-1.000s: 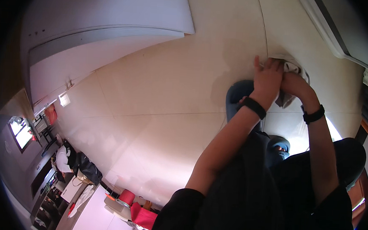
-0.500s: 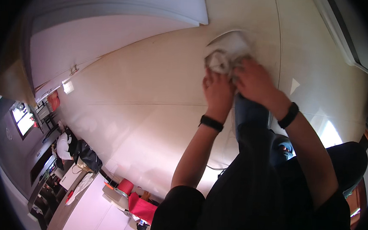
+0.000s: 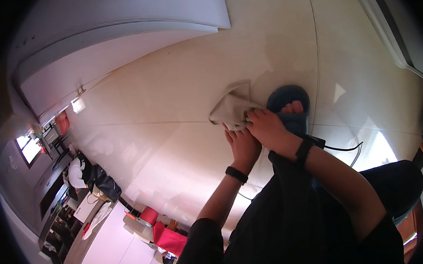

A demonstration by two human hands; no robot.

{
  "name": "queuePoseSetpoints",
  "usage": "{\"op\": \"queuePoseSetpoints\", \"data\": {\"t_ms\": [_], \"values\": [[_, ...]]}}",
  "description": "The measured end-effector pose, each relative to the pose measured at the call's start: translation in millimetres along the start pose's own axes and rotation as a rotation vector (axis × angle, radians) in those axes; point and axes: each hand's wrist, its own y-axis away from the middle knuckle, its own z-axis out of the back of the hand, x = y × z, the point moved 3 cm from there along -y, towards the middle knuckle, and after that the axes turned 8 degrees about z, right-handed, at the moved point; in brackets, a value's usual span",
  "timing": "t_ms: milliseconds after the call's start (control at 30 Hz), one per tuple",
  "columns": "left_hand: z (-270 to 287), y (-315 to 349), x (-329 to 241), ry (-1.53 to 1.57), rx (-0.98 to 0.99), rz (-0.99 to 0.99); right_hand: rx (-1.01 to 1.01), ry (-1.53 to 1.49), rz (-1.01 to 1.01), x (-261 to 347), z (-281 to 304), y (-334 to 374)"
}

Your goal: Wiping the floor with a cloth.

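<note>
A crumpled grey-beige cloth (image 3: 233, 109) is held low over the pale tiled floor (image 3: 165, 95); whether it touches the tiles I cannot tell. My right hand (image 3: 269, 129) pinches its right edge, fingers curled into the fabric. Just below, my left hand (image 3: 243, 146) has its fingers at the cloth's lower edge, partly hidden under it. The hands are close together. Both wrists wear a black band. To the right of the cloth, my foot in a dark blue slipper (image 3: 285, 95) stands on the floor.
A white cabinet-like panel (image 3: 124, 49) borders the floor at upper left. A black cable (image 3: 343, 149) runs beside my right wrist. At lower left are a black bag (image 3: 104, 181), a pale counter (image 3: 113, 239) and a person in red (image 3: 170, 238).
Both hands and the cloth have come back toward me and slightly left. The cloth hangs looser, less bunched, and the slippered foot is now uncovered.
</note>
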Motion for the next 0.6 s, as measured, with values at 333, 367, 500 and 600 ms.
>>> {"op": "queuePoseSetpoints", "data": {"t_ms": [333, 367, 500, 600], "values": [[84, -119, -49, -0.048, -0.36, -0.443, -0.261, 0.024, -0.438, -41, 32, -18], [87, -129, -55, -0.081, -0.382, -0.474, -0.262, 0.023, -0.435, -45, 43, -19], [112, -146, -102, -0.063, -0.357, -0.573, -0.283, 0.063, -0.606, -78, 85, 3], [116, -147, -147, -0.138, -0.258, -0.702, -0.437, 0.14, -0.755, -102, 85, 40]]}}
